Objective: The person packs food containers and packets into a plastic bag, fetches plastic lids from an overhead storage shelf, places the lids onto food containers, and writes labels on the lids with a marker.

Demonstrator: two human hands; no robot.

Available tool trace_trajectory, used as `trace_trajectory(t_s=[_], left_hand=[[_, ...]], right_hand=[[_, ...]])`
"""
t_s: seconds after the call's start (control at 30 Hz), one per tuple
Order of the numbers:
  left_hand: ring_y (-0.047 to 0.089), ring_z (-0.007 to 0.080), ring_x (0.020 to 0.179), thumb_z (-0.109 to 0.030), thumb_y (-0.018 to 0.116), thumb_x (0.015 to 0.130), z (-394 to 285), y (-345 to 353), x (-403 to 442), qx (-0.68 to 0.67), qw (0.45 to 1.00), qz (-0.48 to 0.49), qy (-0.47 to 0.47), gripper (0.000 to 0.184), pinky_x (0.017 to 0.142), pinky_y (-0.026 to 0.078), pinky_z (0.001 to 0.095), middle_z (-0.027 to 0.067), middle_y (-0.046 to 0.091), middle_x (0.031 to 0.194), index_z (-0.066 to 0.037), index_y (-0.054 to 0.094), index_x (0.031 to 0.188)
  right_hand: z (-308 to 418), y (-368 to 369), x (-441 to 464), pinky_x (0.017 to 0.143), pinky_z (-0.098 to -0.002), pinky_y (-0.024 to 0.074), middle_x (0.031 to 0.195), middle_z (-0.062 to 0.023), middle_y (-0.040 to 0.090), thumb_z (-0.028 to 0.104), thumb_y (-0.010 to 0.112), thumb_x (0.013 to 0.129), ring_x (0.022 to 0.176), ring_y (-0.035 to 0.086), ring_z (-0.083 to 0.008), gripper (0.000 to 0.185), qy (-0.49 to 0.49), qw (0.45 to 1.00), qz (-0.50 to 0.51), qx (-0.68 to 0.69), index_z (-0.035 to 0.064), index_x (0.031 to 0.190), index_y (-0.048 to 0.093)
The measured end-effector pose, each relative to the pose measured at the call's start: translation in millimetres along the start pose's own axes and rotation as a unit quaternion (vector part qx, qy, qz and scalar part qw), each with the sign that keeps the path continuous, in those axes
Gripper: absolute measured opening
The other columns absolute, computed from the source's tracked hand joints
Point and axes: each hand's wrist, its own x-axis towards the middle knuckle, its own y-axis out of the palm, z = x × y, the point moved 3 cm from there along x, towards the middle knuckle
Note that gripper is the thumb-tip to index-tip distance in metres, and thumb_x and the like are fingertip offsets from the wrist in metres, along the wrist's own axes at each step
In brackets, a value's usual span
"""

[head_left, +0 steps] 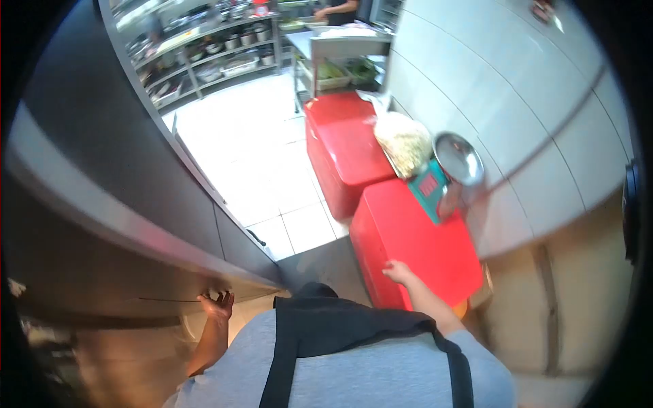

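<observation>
My left hand (216, 306) is up against the lower part of a dark metal door or panel (163, 272), its fingers apart at the surface and no object in it. Over the near red box (415, 238), close to its left edge, my right hand (396, 270) is loosely closed with nothing visible in it. Whether it touches the lid I cannot tell. A green scale (428, 190) with a round metal pan (459, 158) rests at the back of that box, beside a clear bag of pale shredded food (406, 144).
A second red box (343, 136) stands farther ahead, along the white tiled wall (517, 122). Metal shelves (204, 64) with pots line the far left. At the back, a person's arm (333, 10) shows beyond a rack with crates of greens (330, 73). White floor tiles (258, 156) lie between.
</observation>
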Motion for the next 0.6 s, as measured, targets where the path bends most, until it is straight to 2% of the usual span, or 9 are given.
trace_trajectory(t_s=[0.13, 0.2, 0.23, 0.27, 0.3, 0.33, 0.37, 0.47, 0.6], left_hand=[[0.023, 0.037, 0.136, -0.068, 0.032, 0.088, 15.5, 19.1, 31.6, -0.039, 0.996, -0.073, 0.037, 0.075, 0.106, 0.028, 0.0535, 0.0149, 0.012, 0.152, -0.027, 0.014, 0.148], [0.024, 0.0363, 0.135, -0.067, 0.033, 0.088, 35.8, 20.5, 35.2, -0.05, 0.991, -0.115, 0.039, 0.074, 0.106, 0.029, 0.0525, 0.015, 0.014, 0.151, -0.026, 0.015, 0.148], [0.025, 0.036, 0.135, -0.066, 0.034, 0.089, 46.4, 18.3, 34.1, -0.048, 0.989, -0.138, 0.036, 0.074, 0.105, 0.029, 0.0521, 0.015, 0.015, 0.15, -0.026, 0.016, 0.147], [0.026, 0.0357, 0.135, -0.066, 0.034, 0.089, 57.5, 17.4, 29.0, -0.047, 0.986, -0.159, 0.03, 0.073, 0.105, 0.03, 0.0516, 0.015, 0.016, 0.15, -0.026, 0.016, 0.147], [0.026, 0.0354, 0.134, -0.065, 0.034, 0.089, 66.9, 17.5, 27.8, -0.034, 0.983, -0.178, 0.026, 0.072, 0.105, 0.03, 0.0512, 0.015, 0.017, 0.149, -0.025, 0.017, 0.147], [0.027, 0.035, 0.134, -0.064, 0.035, 0.089, 73.1, 27.7, 25.9, -0.029, 0.981, -0.189, 0.021, 0.072, 0.105, 0.03, 0.0507, 0.015, 0.018, 0.149, -0.025, 0.017, 0.147], [0.028, 0.0347, 0.133, -0.064, 0.035, 0.09, 85.4, 34.2, 27.1, -0.015, 0.979, -0.202, 0.011, 0.071, 0.105, 0.031, 0.0503, 0.0151, 0.019, 0.148, -0.024, 0.018, 0.147], [0.03, 0.0337, 0.132, -0.061, 0.037, 0.09, 107.1, 63.2, 34.7, 0.036, 0.974, -0.222, -0.012, 0.07, 0.104, 0.032, 0.0489, 0.0151, 0.022, 0.147, -0.023, 0.02, 0.146], [0.032, 0.0325, 0.131, -0.059, 0.038, 0.091, 124.9, 117.3, 61.7, 0.104, 0.964, -0.242, -0.034, 0.067, 0.103, 0.033, 0.0471, 0.0152, 0.026, 0.145, -0.022, 0.023, 0.145]], right_hand=[[131.5, -92.9, 130.7, 0.076, -0.0323, 0.05, 0.1, -0.0111, 0.065, 0.024, 0.064, 0.085, 0.088, 0.062, -0.0195, 0.039, -0.137, 0.98, -0.052, 0.132, 0.0086, 0.12, 0.057], [152.8, -87.7, 191.0, 0.067, -0.0288, 0.0483, 0.094, -0.006, 0.064, 0.018, 0.06, 0.088, 0.08, 0.06, -0.0138, 0.036, -0.165, 0.944, 0.013, 0.284, 0.0096, 0.123, 0.055], [163.0, -90.4, 208.1, 0.065, -0.0274, 0.0477, 0.093, -0.0039, 0.063, 0.015, 0.057, 0.089, 0.08, 0.059, -0.0117, 0.035, -0.126, 0.938, 0.06, 0.318, 0.0096, 0.124, 0.053], [171.0, -92.7, 215.3, 0.066, -0.0294, 0.0485, 0.094, -0.0041, 0.063, 0.014, 0.055, 0.09, 0.081, 0.06, -0.0138, 0.036, -0.071, 0.941, 0.109, 0.312, 0.0074, 0.125, 0.052], [152.2, -71.7, 247.6, 0.065, -0.0285, 0.0502, 0.093, -0.0073, 0.063, 0.011, 0.058, 0.089, 0.078, 0.061, -0.0151, 0.033, -0.108, 0.931, 0.112, 0.33, 0.0059, 0.121, 0.054], [134.3, -65.6, 264.5, 0.066, -0.0289, 0.0509, 0.096, -0.0079, 0.063, 0.009, 0.058, 0.089, 0.08, 0.061, -0.0157, 0.031, -0.061, 0.934, 0.185, 0.3, 0.0053, 0.119, 0.054], [85.2, -40.9, 300.0, 0.068, -0.0305, 0.0516, 0.097, -0.0083, 0.063, 0.006, 0.057, 0.089, 0.082, 0.061, -0.017, 0.028, 0.007, 0.91, 0.24, 0.338, 0.0037, 0.116, 0.055], [67.8, -55.6, 347.1, 0.073, -0.0327, 0.05, 0.101, -0.0105, 0.062, 0.01, 0.057, 0.088, 0.087, 0.059, -0.0199, 0.03, 0.073, 0.943, 0.277, 0.168, 0.0031, 0.117, 0.054], [123.3, -87.5, 449.9, 0.079, -0.0356, 0.0479, 0.106, -0.0134, 0.06, 0.016, 0.057, 0.088, 0.095, 0.057, -0.0239, 0.033, 0.073, 0.949, 0.307, 0.021, 0.0024, 0.118, 0.054]])
